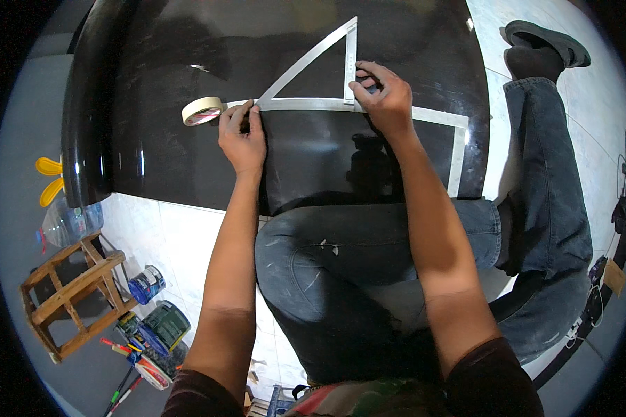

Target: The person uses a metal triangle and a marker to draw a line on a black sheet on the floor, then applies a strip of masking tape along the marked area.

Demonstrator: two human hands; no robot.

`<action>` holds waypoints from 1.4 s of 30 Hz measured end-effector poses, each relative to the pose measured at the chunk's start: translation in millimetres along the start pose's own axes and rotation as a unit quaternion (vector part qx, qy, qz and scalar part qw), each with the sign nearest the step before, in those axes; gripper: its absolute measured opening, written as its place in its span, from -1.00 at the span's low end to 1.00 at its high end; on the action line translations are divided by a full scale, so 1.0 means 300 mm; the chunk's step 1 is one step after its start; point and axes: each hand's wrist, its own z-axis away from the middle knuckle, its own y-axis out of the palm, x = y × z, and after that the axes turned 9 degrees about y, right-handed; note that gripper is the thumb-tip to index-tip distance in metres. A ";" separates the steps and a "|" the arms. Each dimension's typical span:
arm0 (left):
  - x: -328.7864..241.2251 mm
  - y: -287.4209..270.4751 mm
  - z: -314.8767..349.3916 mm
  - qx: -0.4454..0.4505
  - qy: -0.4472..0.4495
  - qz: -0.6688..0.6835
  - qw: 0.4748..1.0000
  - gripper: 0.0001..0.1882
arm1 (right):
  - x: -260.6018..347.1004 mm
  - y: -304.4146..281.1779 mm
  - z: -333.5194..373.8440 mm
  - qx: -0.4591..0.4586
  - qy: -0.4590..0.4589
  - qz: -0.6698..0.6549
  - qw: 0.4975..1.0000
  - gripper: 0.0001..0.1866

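A silvery triangular set square lies flat on a large glossy black panel. Its base runs along a pale strip of masking tape stuck across the panel, which turns down toward me at the right. My right hand grips the upright leg of the set square between thumb and fingers. My left hand has its fingertips closed at the set square's left corner, on the tape line; exactly what they pinch is partly hidden. Just left of those fingers, a cream roll of masking tape rests against the strip.
White tiled floor surrounds the panel. At lower left are a wooden stool, a blue can, a dark green tub and a clear plastic bottle. My bent leg is at the panel's near edge; cables lie far right.
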 end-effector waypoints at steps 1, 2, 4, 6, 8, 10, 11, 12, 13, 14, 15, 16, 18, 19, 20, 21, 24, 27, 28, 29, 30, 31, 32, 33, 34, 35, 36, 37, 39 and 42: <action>0.003 -0.002 -0.003 0.003 -0.015 0.007 1.000 -0.77 | 0.008 0.001 0.000 0.004 0.014 -0.006 1.000 -0.56; 0.000 0.001 -0.006 0.007 -0.031 0.015 0.999 -0.77 | 0.006 -0.004 -0.003 0.002 0.002 0.010 1.000 -0.56; -0.006 0.002 -0.010 0.001 -0.044 0.022 0.999 -0.76 | 0.005 -0.004 -0.002 0.006 0.014 0.016 1.000 -0.56; -0.002 0.004 -0.010 -0.002 -0.048 0.025 0.999 -0.77 | 0.005 -0.006 -0.003 0.009 0.021 0.018 1.000 -0.56; -0.007 0.004 -0.011 -0.005 -0.055 0.025 0.998 -0.77 | 0.004 -0.006 -0.004 0.011 0.025 0.015 1.000 -0.55; -0.019 0.003 -0.013 -0.008 -0.065 0.022 0.998 -0.77 | 0.000 -0.005 -0.003 0.010 0.028 0.017 0.999 -0.55; -0.021 0.000 -0.014 -0.002 -0.073 0.025 0.997 -0.77 | 0.003 -0.005 -0.003 0.010 0.029 0.018 0.999 -0.55; -0.023 -0.003 -0.014 0.004 -0.082 0.028 0.996 -0.77 | 0.005 -0.007 -0.002 0.012 0.033 0.021 0.999 -0.55; -0.026 -0.004 -0.015 0.010 -0.091 0.031 0.995 -0.77 | 0.007 -0.010 -0.002 0.013 0.036 0.024 0.999 -0.54; -0.024 -0.005 -0.016 0.010 -0.092 0.034 0.995 -0.77 | 0.009 -0.011 -0.002 0.016 0.040 0.026 0.999 -0.54; -0.022 -0.005 -0.016 0.010 -0.092 0.037 0.995 -0.77 | 0.011 -0.011 -0.002 0.016 0.038 0.029 0.999 -0.54; -0.021 -0.006 -0.016 0.009 -0.093 0.039 0.995 -0.77 | 0.013 -0.011 -0.003 0.016 0.036 0.032 0.999 -0.54; -0.016 -0.007 -0.015 0.014 -0.088 0.033 0.995 -0.77 | 0.017 -0.013 -0.003 0.017 0.035 0.039 0.998 -0.55; -0.014 -0.008 -0.015 0.017 -0.085 0.030 0.996 -0.77 | 0.019 -0.014 -0.002 0.018 0.036 0.043 0.998 -0.55; -0.014 -0.008 -0.014 0.016 -0.087 0.032 0.996 -0.77 | 0.021 -0.015 -0.001 0.019 0.038 0.046 0.998 -0.55; -0.014 -0.006 -0.014 0.016 -0.089 0.035 0.995 -0.77 | 0.024 -0.016 -0.001 0.019 0.039 0.048 0.998 -0.56; -0.012 -0.004 -0.013 0.010 -0.084 0.039 0.996 -0.77 | 0.029 -0.018 -0.002 0.019 0.046 0.053 0.997 -0.56; 0.001 0.000 -0.009 0.011 -0.081 0.035 0.996 -0.77 | 0.036 -0.018 -0.001 0.022 0.056 0.050 0.997 -0.56; 0.006 0.001 -0.007 0.013 -0.081 0.032 0.996 -0.76 | 0.038 -0.019 -0.001 0.024 0.059 0.048 0.997 -0.56; 0.007 0.002 -0.007 0.011 -0.082 0.037 0.996 -0.76 | 0.039 -0.021 -0.002 0.026 0.061 0.047 0.997 -0.55; 0.008 0.004 -0.007 0.009 -0.082 0.042 0.996 -0.76 | 0.040 -0.022 -0.003 0.025 0.062 0.050 0.997 -0.55; 0.009 0.006 -0.008 0.007 -0.083 0.047 0.995 -0.76 | 0.041 -0.023 -0.004 0.025 0.062 0.053 0.996 -0.55; 0.007 0.006 -0.009 0.007 -0.085 0.045 0.995 -0.76 | 0.045 -0.022 -0.004 0.025 0.063 0.055 0.996 -0.55; 0.005 0.007 -0.009 0.006 -0.087 0.043 0.995 -0.76 | 0.049 -0.023 -0.003 0.025 0.068 0.060 0.996 -0.56; 0.003 0.008 -0.009 0.005 -0.089 0.042 0.995 -0.76 | 0.053 -0.024 -0.003 0.025 0.072 0.065 0.995 -0.58; 0.005 0.006 -0.010 0.003 -0.084 0.041 0.996 -0.77 | 0.057 -0.020 -0.001 0.026 0.077 0.069 0.994 -0.59; 0.007 0.005 -0.009 0.001 -0.080 0.041 0.996 -0.77 | 0.059 -0.020 0.000 0.022 0.083 0.056 0.995 -0.61; 0.009 0.005 -0.008 -0.002 -0.076 0.041 0.996 -0.77 | 0.061 -0.024 0.000 0.019 0.090 0.044 0.995 -0.63; 0.007 0.003 -0.011 -0.005 -0.085 0.050 0.995 -0.78 | 0.066 -0.035 0.013 -0.004 0.095 -0.005 0.995 -0.70; 0.001 0.002 -0.010 -0.018 -0.079 0.054 0.995 -0.78 | 0.083 -0.018 0.031 -0.062 0.064 -0.030 0.996 -0.75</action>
